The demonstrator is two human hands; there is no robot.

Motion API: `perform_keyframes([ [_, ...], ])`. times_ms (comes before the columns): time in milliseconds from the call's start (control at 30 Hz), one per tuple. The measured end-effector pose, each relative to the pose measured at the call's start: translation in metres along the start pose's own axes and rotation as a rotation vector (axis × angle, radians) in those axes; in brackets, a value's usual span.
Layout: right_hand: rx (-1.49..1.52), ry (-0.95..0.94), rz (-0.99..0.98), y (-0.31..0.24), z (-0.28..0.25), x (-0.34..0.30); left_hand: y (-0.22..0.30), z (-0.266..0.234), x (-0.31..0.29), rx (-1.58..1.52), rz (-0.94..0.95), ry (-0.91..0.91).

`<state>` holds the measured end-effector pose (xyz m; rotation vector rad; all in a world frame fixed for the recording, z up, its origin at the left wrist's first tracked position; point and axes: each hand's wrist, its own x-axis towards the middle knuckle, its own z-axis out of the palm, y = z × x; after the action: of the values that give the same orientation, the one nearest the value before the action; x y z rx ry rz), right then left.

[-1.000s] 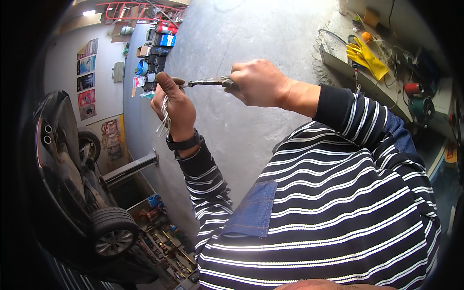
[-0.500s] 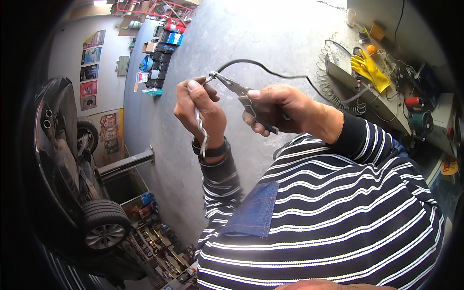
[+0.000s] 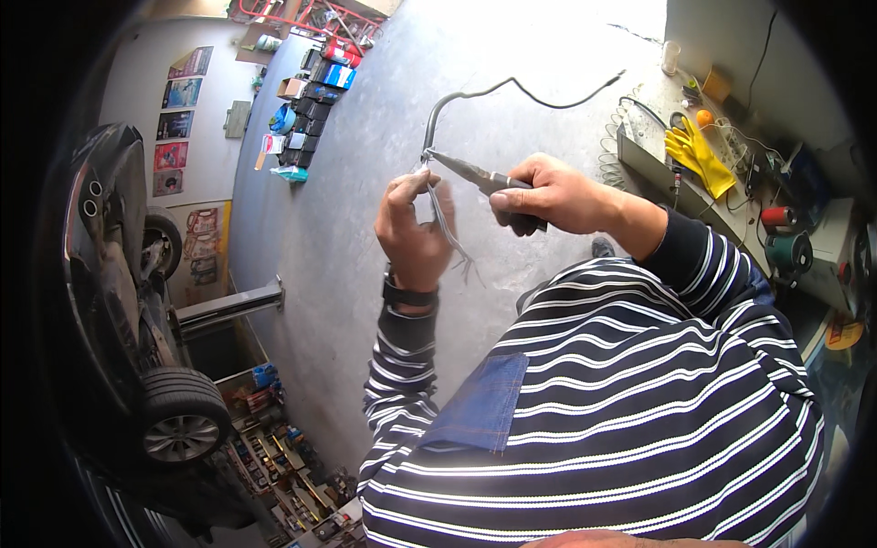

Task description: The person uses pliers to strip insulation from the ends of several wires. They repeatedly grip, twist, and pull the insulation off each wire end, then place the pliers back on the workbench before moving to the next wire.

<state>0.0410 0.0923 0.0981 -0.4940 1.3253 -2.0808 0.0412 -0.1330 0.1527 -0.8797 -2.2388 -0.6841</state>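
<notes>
My left hand (image 3: 417,228) is closed, with thumb and fingers pinching a black cable (image 3: 432,120) near its stripped end. From this grip the cable arcs up and away to the right, its far tip hanging free above the floor. Several bare, pale inner wires (image 3: 443,222) dangle below the pinch, frayed at their ends. My right hand (image 3: 548,195) is wrapped round the dark handles of needle-nose pliers (image 3: 466,170). The pliers' tips meet the cable just above my left fingertips; whether the jaws bite on a strand is too small to tell.
At the right stands a workbench (image 3: 671,173) with yellow gloves (image 3: 699,157), a coiled hose and a red spool (image 3: 778,217). A raised car (image 3: 110,301) fills the left, above a tray of tools (image 3: 292,479). Boxes and bins (image 3: 306,119) line the wall at the far left.
Both hands have moved right, and the left has turned. The cable now stands up from the grip, its free end swung up and away. The pliers still touch it near my left fingertips.
</notes>
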Motion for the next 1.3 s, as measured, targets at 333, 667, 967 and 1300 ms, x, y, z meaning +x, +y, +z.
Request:
perform_keyframes([
  [333, -0.992, 0.233, -0.186, 0.063, 0.003, 0.02, -0.005, 0.005, -0.059, -0.782, -1.204, -0.015],
  [667, -1.196, 0.262, -0.228, 0.112, 0.005, 0.028, -0.013, 0.015, -0.104, -1.383, -1.712, 0.208],
  [967, -1.421, 0.307, -0.54, 0.12, -0.008, 0.033, 0.003, 0.029, -0.107, -1.424, -1.666, 0.247],
  [1300, -1.562, 0.424, -0.63, 0.103, -0.011, 0.032, 0.011, 0.04, -0.092, -1.306, -1.561, 0.246],
])
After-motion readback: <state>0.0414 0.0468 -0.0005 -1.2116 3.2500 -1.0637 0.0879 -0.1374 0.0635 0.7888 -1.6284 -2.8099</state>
